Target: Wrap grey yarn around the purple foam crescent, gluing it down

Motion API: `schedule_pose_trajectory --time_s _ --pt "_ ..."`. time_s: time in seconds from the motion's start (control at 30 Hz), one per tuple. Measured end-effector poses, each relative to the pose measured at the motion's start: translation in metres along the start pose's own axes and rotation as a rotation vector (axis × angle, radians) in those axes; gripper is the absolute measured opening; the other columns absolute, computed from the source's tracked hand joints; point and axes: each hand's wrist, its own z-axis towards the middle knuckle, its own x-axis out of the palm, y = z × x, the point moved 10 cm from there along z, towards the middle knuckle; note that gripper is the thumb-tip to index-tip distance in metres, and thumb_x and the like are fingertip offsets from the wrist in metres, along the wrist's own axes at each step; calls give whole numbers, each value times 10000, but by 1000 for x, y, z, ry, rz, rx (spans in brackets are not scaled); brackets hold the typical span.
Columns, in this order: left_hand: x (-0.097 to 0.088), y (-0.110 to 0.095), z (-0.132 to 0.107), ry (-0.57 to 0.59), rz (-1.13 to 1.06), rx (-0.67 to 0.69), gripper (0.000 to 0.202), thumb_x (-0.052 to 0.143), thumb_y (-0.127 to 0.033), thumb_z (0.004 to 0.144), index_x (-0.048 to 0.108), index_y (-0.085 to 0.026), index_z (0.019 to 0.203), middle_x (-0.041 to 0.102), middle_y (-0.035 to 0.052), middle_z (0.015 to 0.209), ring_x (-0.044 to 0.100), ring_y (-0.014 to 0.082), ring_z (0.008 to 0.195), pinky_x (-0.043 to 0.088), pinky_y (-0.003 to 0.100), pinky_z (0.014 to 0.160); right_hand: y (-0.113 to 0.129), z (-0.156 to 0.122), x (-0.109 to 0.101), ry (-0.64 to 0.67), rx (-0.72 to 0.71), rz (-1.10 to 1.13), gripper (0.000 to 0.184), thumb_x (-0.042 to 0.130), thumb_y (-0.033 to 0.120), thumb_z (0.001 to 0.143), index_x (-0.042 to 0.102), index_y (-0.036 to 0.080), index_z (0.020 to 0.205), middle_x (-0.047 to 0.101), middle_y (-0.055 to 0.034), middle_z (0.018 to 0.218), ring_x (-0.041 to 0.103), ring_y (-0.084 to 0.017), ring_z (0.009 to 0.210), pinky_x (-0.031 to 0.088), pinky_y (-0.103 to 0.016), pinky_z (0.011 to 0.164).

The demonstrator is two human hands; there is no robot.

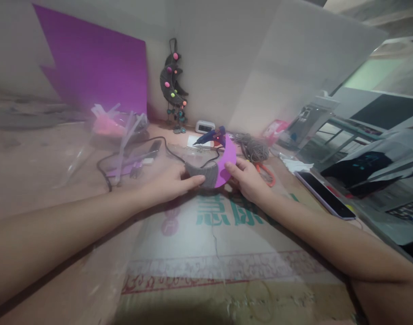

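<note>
Between my hands is a purple crescent cutout [227,158], its left part wrapped in grey yarn. My left hand [179,181] pinches the wrapped part, thumb in front and fingers behind. At the bare purple end, my right hand [246,177] grips the edge between thumb and fingers. Just behind the crescent a blue glue gun [211,136] rests with its small red light showing and its nozzle to the left. A ball of grey yarn [255,146] lies to the right of it. Orange-handled scissors [265,174] lie beyond my right hand, partly hidden.
A finished-looking grey moon hanging [172,79] with coloured pompoms is against the wall. Purple sheet [105,63] leans at left, above bags of glue sticks [125,142]. A black cable [166,144] crosses the table. A phone [323,194] lies at right. Printed cardboard [193,253] covers the front.
</note>
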Motion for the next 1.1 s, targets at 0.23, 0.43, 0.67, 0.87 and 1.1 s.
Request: schedule_pose_trajectory --time_s 0.23,0.43,0.67,0.87,1.1 --pt "3 -3 -2 16 45 4 373 490 -495 875 655 -162 848 551 -22 554 517 143 557 371 238 533 2 -6 19 191 61 -209 385 759 476 683 671 140 850 679 -32 748 618 -145 648 514 -264 602" --pt "3 -4 -2 26 37 12 379 475 -491 887 659 -162 844 550 -23 542 508 140 538 359 239 523 -1 -8 23 240 72 -243 351 740 462 703 666 128 784 675 -37 707 602 -136 609 502 -252 567" --pt "4 -2 0 24 30 4 372 482 -494 876 646 -162 837 587 -9 621 521 142 588 362 236 533 2 -8 26 234 87 -243 381 712 498 726 664 123 679 665 -33 626 573 -111 533 459 -225 523" --pt "5 0 -1 35 74 2 411 472 -530 866 635 -163 779 570 -7 586 509 138 554 357 237 521 -3 -7 15 147 105 -188 429 675 551 751 653 127 691 654 -20 604 547 -97 490 432 -214 481" --pt "6 -2 -1 61 56 8 390 467 -512 874 634 -165 811 539 -21 567 485 128 539 349 232 520 -7 -8 15 123 127 -87 432 644 571 776 645 142 721 653 -18 603 550 -105 464 433 -221 443"
